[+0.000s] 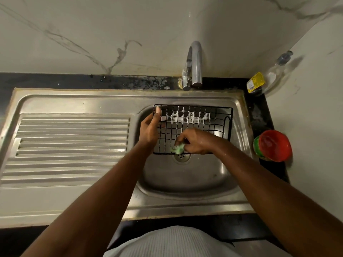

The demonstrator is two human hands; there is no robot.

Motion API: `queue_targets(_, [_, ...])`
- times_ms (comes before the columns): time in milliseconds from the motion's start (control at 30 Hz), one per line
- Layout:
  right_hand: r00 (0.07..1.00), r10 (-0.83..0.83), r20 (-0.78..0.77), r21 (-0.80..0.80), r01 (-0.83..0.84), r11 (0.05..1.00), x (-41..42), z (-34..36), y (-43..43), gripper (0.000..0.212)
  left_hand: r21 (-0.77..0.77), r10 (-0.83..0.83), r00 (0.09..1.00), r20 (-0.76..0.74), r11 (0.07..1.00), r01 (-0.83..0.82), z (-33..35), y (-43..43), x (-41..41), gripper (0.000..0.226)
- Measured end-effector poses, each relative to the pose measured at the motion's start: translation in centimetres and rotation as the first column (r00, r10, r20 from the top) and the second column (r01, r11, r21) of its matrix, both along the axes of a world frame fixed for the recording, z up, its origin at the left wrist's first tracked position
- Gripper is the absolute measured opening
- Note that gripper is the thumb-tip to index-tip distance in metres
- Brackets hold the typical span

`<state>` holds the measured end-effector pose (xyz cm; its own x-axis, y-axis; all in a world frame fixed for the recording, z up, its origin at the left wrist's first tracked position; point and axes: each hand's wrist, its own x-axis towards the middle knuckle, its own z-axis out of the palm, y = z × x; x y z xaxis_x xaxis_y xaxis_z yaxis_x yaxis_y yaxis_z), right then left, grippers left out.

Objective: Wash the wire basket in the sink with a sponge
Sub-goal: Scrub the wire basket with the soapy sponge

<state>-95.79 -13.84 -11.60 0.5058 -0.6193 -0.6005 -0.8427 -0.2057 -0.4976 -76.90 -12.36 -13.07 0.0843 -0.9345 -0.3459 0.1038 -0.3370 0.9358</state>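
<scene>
Bracing: my left hand point(150, 129) clasps the black wire basket point(193, 115) steady so my right hand point(196, 141) scrubs, green sponge point(177, 148) gripped beneath it.

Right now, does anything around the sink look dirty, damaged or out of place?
Yes: the black counter behind the sink is blotched with pale stains left of the tap. Nothing looks spilled or broken.

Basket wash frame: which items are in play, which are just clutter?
In play: wire basket, gripped by left hand; green sponge in right hand; sink.
Lying about: tap, clear bottle, red-lidded container, drainboard.
</scene>
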Motion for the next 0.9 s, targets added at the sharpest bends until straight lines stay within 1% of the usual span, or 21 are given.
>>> queue_targets(33, [0.999, 0.017, -0.036, 0.027, -0.016, 1.000, -0.2, 0.3, -0.5, 0.042, 0.019, 0.006, 1.000, -0.008, 1.000, -0.006, -0.1, 0.1, -0.2, 0.040])
queue_targets(67, [0.998, 0.021, -0.062, 0.020, -0.019, 1.000, -0.3, 0.6, -0.8, 0.042, 0.025, -0.002, 1.000, -0.016, 1.000, 0.002, 0.0, 0.1, -0.5, 0.044])
queue_targets(100, [0.996, 0.017, -0.091, -0.031, -0.020, 0.999, -0.1, 0.7, -0.9, 0.039, 0.023, -0.016, 1.000, -0.021, 1.000, 0.017, 0.2, 0.1, -0.7, 0.048])
queue_targets(133, [0.993, 0.005, -0.120, -0.131, -0.021, 0.991, 0.1, 0.7, -0.7, 0.035, 0.017, -0.022, 0.999, -0.024, 1.000, 0.023, 0.4, 0.0, -0.9, 0.049])
queue_targets(200, [0.987, -0.062, -0.150, -0.356, 0.004, 0.935, 0.3, -0.1, 0.3, 0.027, -0.001, -0.020, 1.000, -0.012, 1.000, 0.020, 0.7, -0.4, -1.0, 0.040])
queue_targets(233, [0.987, -0.103, -0.127, -0.427, 0.040, 0.903, 0.3, -0.8, 0.9, 0.024, -0.016, -0.019, 1.000, -0.001, 1.000, 0.019, 0.6, -0.6, -1.0, 0.038])
queue_targets(267, [0.986, -0.135, -0.101, -0.445, 0.077, 0.892, 0.2, -1.6, 1.5, 0.021, -0.030, -0.024, 1.000, 0.014, 0.999, 0.025, 0.5, -0.7, -0.9, 0.039])
queue_targets(300, [0.986, -0.142, -0.088, -0.428, 0.091, 0.899, 0.2, -2.2, 1.8, 0.022, -0.041, -0.033, 0.999, 0.028, 0.999, 0.034, 0.3, -0.8, -0.7, 0.043])
queue_targets(333, [0.989, -0.121, -0.089, -0.380, 0.079, 0.922, 0.1, -2.5, 1.8, 0.028, -0.052, -0.041, 0.999, 0.036, 0.998, 0.043, 0.0, -0.8, -0.4, 0.049])
queue_targets(400, [0.996, -0.057, -0.073, -0.207, 0.041, 0.977, -0.3, -2.1, 1.4, 0.038, -0.060, -0.064, 0.995, 0.077, 0.996, 0.068, -0.5, -0.4, -0.1, 0.067])
queue_targets(433, [0.998, -0.028, -0.062, -0.108, 0.021, 0.994, -0.5, -1.5, 1.2, 0.039, -0.066, -0.069, 0.993, 0.100, 0.995, 0.076, -0.8, -0.2, 0.1, 0.072])
queue_targets(467, [0.998, 0.001, -0.057, -0.046, -0.003, 0.999, -0.8, -0.9, 1.1, 0.040, -0.075, -0.068, 0.992, 0.106, 0.994, 0.076, -1.0, 0.0, 0.2, 0.070])
queue_targets(500, [0.998, 0.023, -0.054, -0.028, -0.025, 0.999, -1.0, -0.6, 0.9, 0.040, -0.073, -0.063, 0.993, 0.098, 0.995, 0.070, -1.1, 0.1, 0.2, 0.062])
queue_targets(567, [0.998, 0.017, -0.055, -0.064, -0.020, 0.998, -1.3, -0.2, 0.7, 0.039, -0.030, -0.046, 0.998, 0.049, 0.998, 0.048, -1.0, 0.1, 0.2, 0.047])
queue_targets(633, [0.995, -0.020, -0.093, -0.183, 0.003, 0.983, -1.2, -0.4, 0.8, 0.039, -0.003, -0.041, 0.999, 0.035, 0.999, 0.041, -0.7, -0.2, 0.0, 0.040])
queue_targets(700, [0.988, -0.081, -0.131, -0.352, 0.030, 0.936, -1.0, -1.4, 1.2, 0.039, -0.016, -0.054, 0.998, 0.025, 0.998, 0.055, -0.6, -0.6, -0.1, 0.040])
queue_targets(733, [0.987, -0.108, -0.118, -0.405, 0.052, 0.913, -0.9, -2.0, 1.5, 0.039, -0.040, -0.058, 0.998, 0.028, 0.997, 0.059, -0.5, -0.9, -0.1, 0.042])
queue_targets(767, [0.988, -0.123, -0.092, -0.420, 0.073, 0.905, -0.8, -2.6, 1.8, 0.039, -0.061, -0.060, 0.997, 0.039, 0.996, 0.062, -0.4, -1.1, -0.1, 0.045])
queue_targets(833, [0.993, -0.104, -0.060, -0.340, 0.078, 0.937, -0.7, -2.8, 1.8, 0.039, -0.086, -0.076, 0.995, 0.058, 0.993, 0.080, -0.6, -1.5, 0.3, 0.044])
queue_targets(900, [0.997, -0.043, -0.057, -0.167, 0.033, 0.985, -0.9, -1.4, 1.1, 0.037, -0.107, -0.093, 0.993, 0.072, 0.989, 0.100, -1.1, -1.4, 0.8, 0.050])
